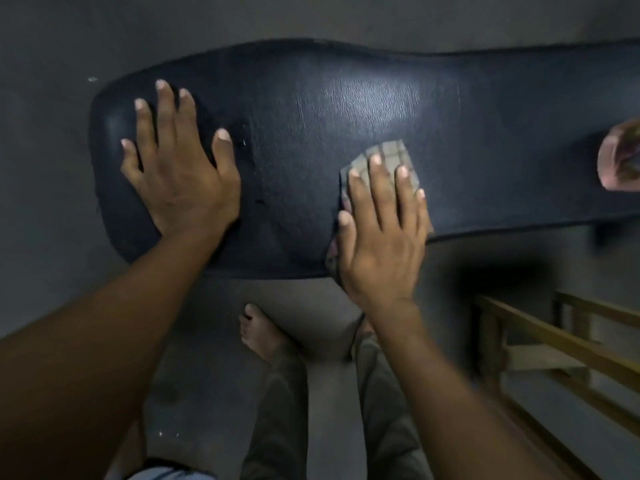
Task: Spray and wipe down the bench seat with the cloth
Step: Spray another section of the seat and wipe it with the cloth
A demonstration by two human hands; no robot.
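A long dark blue padded bench seat [346, 109] runs across the view, its rounded end at the left. My left hand [180, 168] lies flat on that left end, fingers spread, holding nothing. My right hand [381, 237] presses flat on a grey checked cloth [391, 155] near the seat's front edge, at the middle. The cloth pokes out beyond my fingertips and beside my thumb; most of it is hidden under the palm. At the far right edge of the view a blurred pinkish object [620, 157] sits on the seat; I cannot tell what it is.
The floor [52, 202] is dark grey concrete. My bare foot [263, 334] and trouser legs stand just in front of the bench. A wooden frame [568, 341] with slats stands on the floor at the lower right, close to my right arm.
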